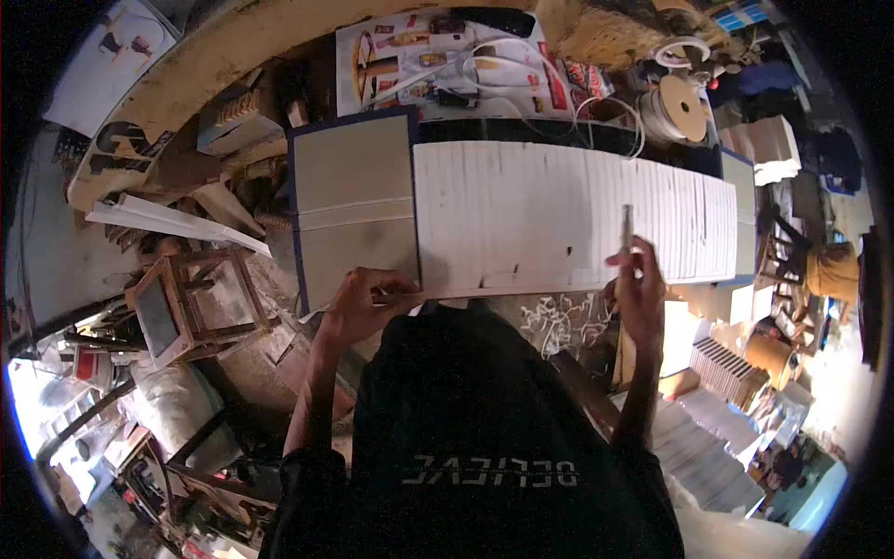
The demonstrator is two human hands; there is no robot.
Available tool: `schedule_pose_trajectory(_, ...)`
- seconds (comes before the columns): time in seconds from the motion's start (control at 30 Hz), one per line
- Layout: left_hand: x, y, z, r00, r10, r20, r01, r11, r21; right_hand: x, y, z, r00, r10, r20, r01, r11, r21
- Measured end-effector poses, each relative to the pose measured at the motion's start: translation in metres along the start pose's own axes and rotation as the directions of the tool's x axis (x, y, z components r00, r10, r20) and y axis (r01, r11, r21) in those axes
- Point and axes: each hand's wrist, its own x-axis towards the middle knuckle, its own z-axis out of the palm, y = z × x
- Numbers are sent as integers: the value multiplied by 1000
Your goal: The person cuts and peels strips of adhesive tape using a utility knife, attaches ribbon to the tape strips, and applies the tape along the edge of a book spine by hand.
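A long row of thin white book-like blocks (521,214) lies packed side by side in front of me. Against its left end is a grey-brown board with dark blue edging (354,177), and a similar board (742,210) shows at the right end. My left hand (368,300) is closed in a pinch at the row's near left corner, by the board's lower edge; what is between the fingers is hidden. My right hand (641,289) grips a slim knife-like tool (628,222), held upright over the right part of the row; its exact kind is unclear.
Behind the row, a printed sheet (400,56) lies under loops of white cord (507,70) beside a spool (675,107). A wooden stool (200,298) stands at the left. White scraps (559,326) lie below the row. Stacked sheets (708,447) sit at lower right.
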Motion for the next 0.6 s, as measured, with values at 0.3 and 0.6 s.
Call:
schedule_pose_trajectory(0.3,23,2,-30,940,119,320,-164,979,118,-113,-78,143,972,-115,204,157,966,-203)
schedule_pose_trajectory(0.6,29,8,-24,958,84,274,-93,996,18,-139,-129,188,996,67,55,-40,921,-387)
